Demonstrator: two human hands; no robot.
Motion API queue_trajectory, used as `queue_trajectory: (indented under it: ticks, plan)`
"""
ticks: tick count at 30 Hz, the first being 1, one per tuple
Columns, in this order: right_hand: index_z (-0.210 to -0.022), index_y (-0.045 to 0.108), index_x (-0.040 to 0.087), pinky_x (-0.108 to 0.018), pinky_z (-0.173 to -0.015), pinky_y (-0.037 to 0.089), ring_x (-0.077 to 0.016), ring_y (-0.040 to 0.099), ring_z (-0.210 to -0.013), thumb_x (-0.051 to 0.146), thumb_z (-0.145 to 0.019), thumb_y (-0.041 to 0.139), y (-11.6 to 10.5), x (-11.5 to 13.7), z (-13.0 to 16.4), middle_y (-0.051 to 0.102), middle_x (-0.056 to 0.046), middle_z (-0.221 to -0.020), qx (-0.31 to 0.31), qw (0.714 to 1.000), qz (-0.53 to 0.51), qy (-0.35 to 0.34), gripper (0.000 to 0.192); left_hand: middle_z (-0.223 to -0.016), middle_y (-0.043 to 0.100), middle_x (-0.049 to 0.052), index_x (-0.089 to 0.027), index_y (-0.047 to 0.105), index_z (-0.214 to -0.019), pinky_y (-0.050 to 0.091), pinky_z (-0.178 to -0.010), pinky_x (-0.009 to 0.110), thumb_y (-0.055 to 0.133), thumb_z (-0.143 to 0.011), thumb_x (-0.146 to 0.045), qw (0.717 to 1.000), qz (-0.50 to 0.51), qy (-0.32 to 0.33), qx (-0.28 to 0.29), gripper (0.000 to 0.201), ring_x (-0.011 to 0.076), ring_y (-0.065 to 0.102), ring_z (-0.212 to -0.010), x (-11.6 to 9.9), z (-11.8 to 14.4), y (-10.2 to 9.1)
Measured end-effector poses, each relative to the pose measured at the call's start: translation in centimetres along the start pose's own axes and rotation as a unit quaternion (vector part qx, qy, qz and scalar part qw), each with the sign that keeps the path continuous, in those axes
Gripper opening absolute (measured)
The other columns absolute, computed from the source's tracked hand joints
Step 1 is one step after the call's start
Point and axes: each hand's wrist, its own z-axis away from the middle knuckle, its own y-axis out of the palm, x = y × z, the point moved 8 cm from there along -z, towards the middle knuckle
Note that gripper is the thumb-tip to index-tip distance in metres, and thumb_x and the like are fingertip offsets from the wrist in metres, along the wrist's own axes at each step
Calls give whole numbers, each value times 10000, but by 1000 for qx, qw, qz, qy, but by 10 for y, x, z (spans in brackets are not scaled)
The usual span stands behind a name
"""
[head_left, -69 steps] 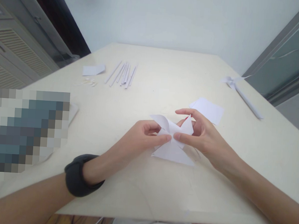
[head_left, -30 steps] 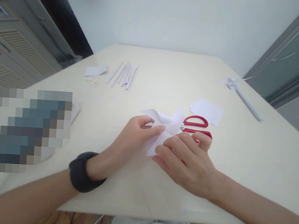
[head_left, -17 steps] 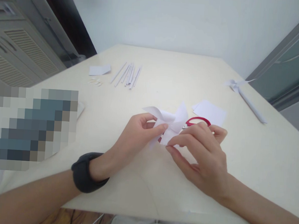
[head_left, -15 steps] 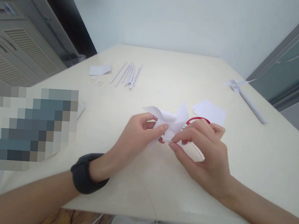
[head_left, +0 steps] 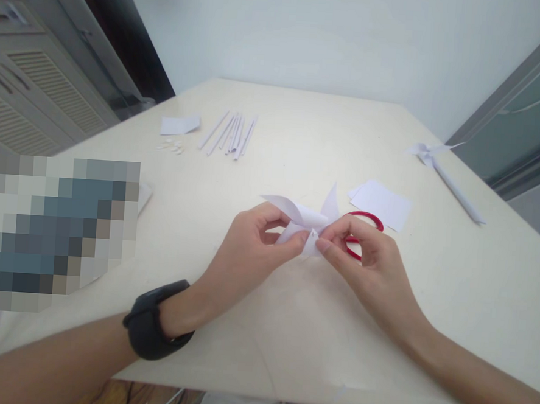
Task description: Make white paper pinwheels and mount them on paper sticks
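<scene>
A white paper pinwheel (head_left: 308, 216) with curved blades is held between both hands above the table. My left hand (head_left: 265, 238), a black band on its wrist, pinches the pinwheel near its middle with the thumb in front; most of its fingers are behind the paper. My right hand (head_left: 362, 256) is closed, thumb and forefinger pinching the pinwheel's right side close to the centre. Red-handled scissors (head_left: 378, 222) lie on the table behind my right hand, which hides part of them.
White paper sheets (head_left: 382, 203) lie beyond the scissors. A finished-looking pinwheel on a rolled paper stick (head_left: 458, 190) rests at the right. Several thin paper rolls (head_left: 232, 136), a folded paper (head_left: 179, 125) and small white bits (head_left: 173, 146) are at the back left. A blurred-out patch (head_left: 53, 231) covers the left.
My right hand has shifted its pinch from the pinwheel's lower edge up to near its centre. A paper tip now shows folded in at the middle, and more of the scissors' handles is visible.
</scene>
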Motion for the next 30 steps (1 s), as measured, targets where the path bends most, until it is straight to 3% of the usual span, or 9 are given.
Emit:
queue_trajectory:
  ticks: [7, 16, 24, 30]
  plan:
    - [-705, 534, 202, -260, -597, 350, -105, 460, -655, 246, -833, 554, 1, -2, 0, 488, 37, -677, 9, 1000, -7, 15, 137, -895, 665, 22, -160, 647, -869, 497, -747, 244, 590, -802, -241, 1000, -7, 18, 3, 120, 159, 613, -859, -2, 0, 1]
    - [-675, 485, 200, -260, -569, 342, -117, 447, -649, 197, -804, 543, 6, -10, -2, 468, 29, -663, 24, 999, -2, 45, 141, -884, 684, 39, -153, 653, -867, 506, -712, 257, 594, -787, -263, 1000, -8, -13, 13, 149, 173, 628, -835, 5, -1, 3]
    - [-645, 476, 193, -246, -537, 313, -100, 430, -609, 323, -827, 558, 3, -9, -2, 457, 35, -631, 15, 999, -8, 48, 238, -1020, 662, 45, -167, 660, -942, 508, -743, 246, 573, -805, -207, 999, 8, 14, 28, 167, 164, 621, -889, 1, 0, 7]
    - [-684, 522, 192, -251, -552, 332, -102, 463, -639, 288, -834, 553, 3, -8, -1, 501, 28, -672, 13, 999, 2, 37, 181, -922, 688, 32, -164, 665, -891, 503, -709, 230, 600, -788, -236, 1000, 13, -1, 25, 141, 157, 628, -832, 5, -1, 5]
